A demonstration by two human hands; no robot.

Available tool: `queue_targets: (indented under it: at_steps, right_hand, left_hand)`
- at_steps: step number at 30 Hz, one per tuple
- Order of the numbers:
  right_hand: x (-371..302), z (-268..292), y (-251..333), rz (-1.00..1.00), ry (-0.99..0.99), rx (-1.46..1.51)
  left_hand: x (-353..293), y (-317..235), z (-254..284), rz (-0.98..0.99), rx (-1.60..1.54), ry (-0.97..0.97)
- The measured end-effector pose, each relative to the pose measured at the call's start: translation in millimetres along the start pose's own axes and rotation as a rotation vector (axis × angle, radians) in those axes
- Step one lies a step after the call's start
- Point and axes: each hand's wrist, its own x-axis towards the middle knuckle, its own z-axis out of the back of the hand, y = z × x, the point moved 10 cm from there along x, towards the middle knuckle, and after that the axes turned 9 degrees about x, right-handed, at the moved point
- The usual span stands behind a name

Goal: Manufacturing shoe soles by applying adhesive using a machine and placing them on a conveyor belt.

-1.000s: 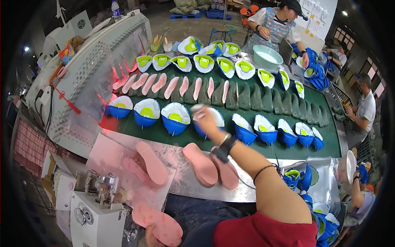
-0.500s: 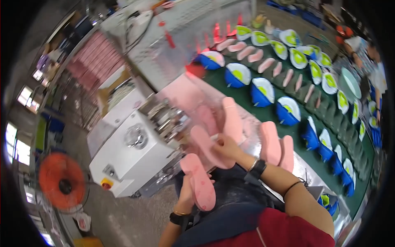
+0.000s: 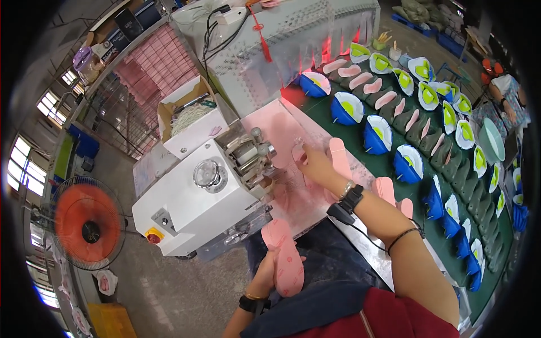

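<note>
My left hand [image 3: 265, 275] grips a stack of pink insoles [image 3: 286, 256] from the side, low in front of me, with red printed marks on the top one. Beyond it, my right hand [image 3: 316, 167] reaches over the pink-dusted metal worktop [image 3: 269, 124]. Its fingers pinch a single pink insole [image 3: 298, 151] lying there, partly hidden by the hand. Just left of that hand are the metal rollers [image 3: 253, 155] of a white machine [image 3: 197, 194]. More pink insoles [image 3: 339, 158] lie in a pile to the right of the hand.
Further insole piles [image 3: 384, 190] sit along the worktop's right side. A green conveyor [image 3: 383, 163] carries blue-and-white shoe uppers [image 3: 378, 135] and dark lasts, some with pink insoles. An orange fan [image 3: 89, 225] stands left. At far right is another person [image 3: 509, 101].
My right hand has carried an insole away from me, out over the worktop beside the rollers. My left hand still holds its stack nearly in place. The whole view has shifted.
</note>
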Motion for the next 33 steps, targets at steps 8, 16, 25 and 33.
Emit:
queue_targets:
  at_steps: [8, 16, 25, 33]
  right_hand:
    - [17, -7, -18, 0.002, -0.096, -0.095]
    - [57, -51, -61, -0.334, -0.141, 0.228]
    - [-72, 218, -136, -0.235, -0.665, 0.695]
    - [-316, 515, -293, -0.546, -1.261, -0.091]
  left_hand:
    - [-7, -8, 10, -0.028, -0.044, -0.103]
    - [-12, -10, 43, -0.172, -0.008, -0.27]
    - [16, 6, 44, -0.093, -0.011, -0.101]
    - [26, 6, 21, 0.07, 0.142, -0.239]
